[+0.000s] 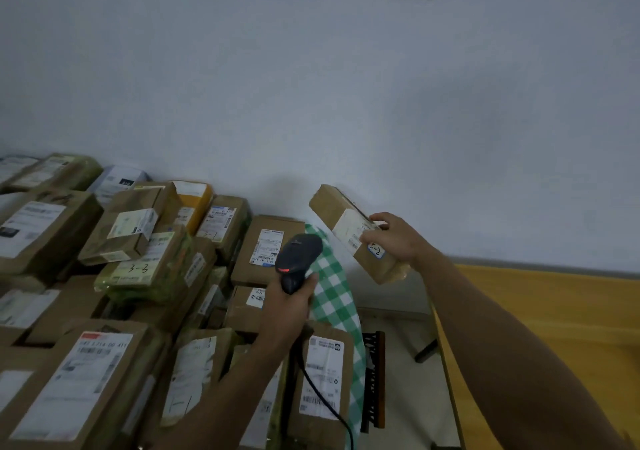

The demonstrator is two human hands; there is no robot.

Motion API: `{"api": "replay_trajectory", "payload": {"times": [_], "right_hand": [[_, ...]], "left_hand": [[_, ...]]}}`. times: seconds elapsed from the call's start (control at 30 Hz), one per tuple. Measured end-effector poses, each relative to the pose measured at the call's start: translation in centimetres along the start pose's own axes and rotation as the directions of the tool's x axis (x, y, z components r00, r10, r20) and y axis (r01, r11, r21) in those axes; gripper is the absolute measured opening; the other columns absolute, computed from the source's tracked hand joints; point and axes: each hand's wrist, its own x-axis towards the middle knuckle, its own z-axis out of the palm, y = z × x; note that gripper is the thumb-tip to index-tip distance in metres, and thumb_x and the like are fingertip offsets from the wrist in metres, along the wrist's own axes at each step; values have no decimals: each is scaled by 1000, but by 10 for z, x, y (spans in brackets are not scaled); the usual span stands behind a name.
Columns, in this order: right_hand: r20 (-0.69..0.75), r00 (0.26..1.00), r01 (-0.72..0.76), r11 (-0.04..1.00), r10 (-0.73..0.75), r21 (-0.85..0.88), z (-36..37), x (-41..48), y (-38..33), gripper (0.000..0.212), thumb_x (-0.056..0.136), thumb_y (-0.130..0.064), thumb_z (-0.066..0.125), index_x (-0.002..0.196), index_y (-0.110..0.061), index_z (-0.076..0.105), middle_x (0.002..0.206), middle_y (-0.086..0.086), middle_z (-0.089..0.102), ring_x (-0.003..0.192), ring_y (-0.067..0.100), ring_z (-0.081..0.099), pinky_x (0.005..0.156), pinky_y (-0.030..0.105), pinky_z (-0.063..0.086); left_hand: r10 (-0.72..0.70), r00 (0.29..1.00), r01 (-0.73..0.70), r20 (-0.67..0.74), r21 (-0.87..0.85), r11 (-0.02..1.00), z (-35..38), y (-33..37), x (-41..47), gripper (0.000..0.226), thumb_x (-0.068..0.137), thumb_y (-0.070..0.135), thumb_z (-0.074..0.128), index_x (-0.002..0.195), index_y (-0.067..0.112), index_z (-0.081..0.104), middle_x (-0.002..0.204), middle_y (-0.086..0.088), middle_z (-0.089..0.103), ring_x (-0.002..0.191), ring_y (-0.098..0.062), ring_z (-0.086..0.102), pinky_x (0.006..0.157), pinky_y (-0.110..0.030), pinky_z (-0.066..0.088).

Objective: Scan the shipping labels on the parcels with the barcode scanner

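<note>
Bottom left, closest in: big brown parcel (72,380) w/ a large white label, front of a heap of parcels (138,259) stacked back to the wall, most label-up.

Mid frame, left hand (287,307) is wrapped tight round the handle of the black scanner (299,254), head raised; cable (322,397) drops from the grip toward the bottom edge. Exact aim can't be told from this angle. Green-white checked cloth (332,287) hangs just behind it.

Right of the scanner, a small parcel (332,207) is held up in the air, tilted, clear of the heap, near the wall. Its label (351,226) faces the camera. Right hand (391,238) clamps the parcel's lower right part, fingers curled over the label's edge. Far right, yellow table (536,311).

Judgement: the small parcel looks light, since one hand carries it by one end, and stiff (taped cardboard). The tape prob. makes it a bit slick. Best grip is on the long edges near one end, fingers off the barcode, label turned toward the scanner.
</note>
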Motion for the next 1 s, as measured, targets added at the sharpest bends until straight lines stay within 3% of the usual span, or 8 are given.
{"api": "replay_trajectory", "payload": {"times": [0.13,0.27,0.4,0.53,0.67,0.83,0.93,1.0], "right_hand": [[16,997,-72,997,72,17,59,30,-20,77,85,-49,78,148,-17,47,142,9,56,115,26,62,95,42,55],[50,993,-108,991,104,76,120,61,-44,74,91,-50,73,148,-12,47,141,10,58,111,23,59,84,29,44],[49,994,-101,992,98,78,175,94,-64,82,94,-43,72,160,-16,31,146,10,55,127,31,58,93,29,47],[214,971,-112,994,109,0,214,129,-63,68,91,-36,76,149,-12,50,141,9,60,123,29,60,105,40,53],[299,950,-80,995,94,-57,220,135,-54,51,91,-31,77,136,-14,61,129,9,67,114,28,65,100,48,58],[310,946,-77,995,94,-66,223,142,-55,38,101,-12,58,139,-13,57,130,14,64,111,29,64,99,48,58],[348,933,-94,996,91,-9,209,111,-75,46,106,-10,48,151,-18,43,146,12,52,125,30,55,106,41,50],[328,943,-67,997,51,35,193,93,-81,50,108,-10,48,157,-13,37,144,10,50,130,28,51,97,31,48]], "left_hand": [[-226,972,180,-72,-395,901,-22,3,3,12,99,16,67,89,13,63,60,-1,52,52,-15,43,56,-28,37],[-260,958,168,-121,-499,850,-50,-9,9,7,100,15,66,102,12,60,66,-3,53,53,-15,44,52,-29,40],[-286,951,174,-118,-561,809,-65,-16,10,2,101,12,64,100,10,63,69,-5,54,55,-17,46,50,-28,43],[-311,940,179,-137,-578,796,-72,-19,11,4,99,10,65,101,8,63,67,-4,54,56,-16,47,53,-29,43],[-331,935,200,-126,-583,788,-73,-21,14,7,99,10,65,103,5,63,70,-5,55,57,-16,49,55,-30,43],[-319,942,207,-106,-566,798,-74,-22,19,15,98,10,65,111,3,63,71,-5,56,58,-16,50,54,-29,44],[-324,942,219,-89,-571,791,-75,-25,21,15,99,11,64,111,5,61,72,-5,57,57,-16,51,53,-29,47],[-336,940,244,-54,-580,777,-72,-25,20,10,100,12,63,108,7,58,73,-5,57,57,-17,52,53,-29,48]]}}
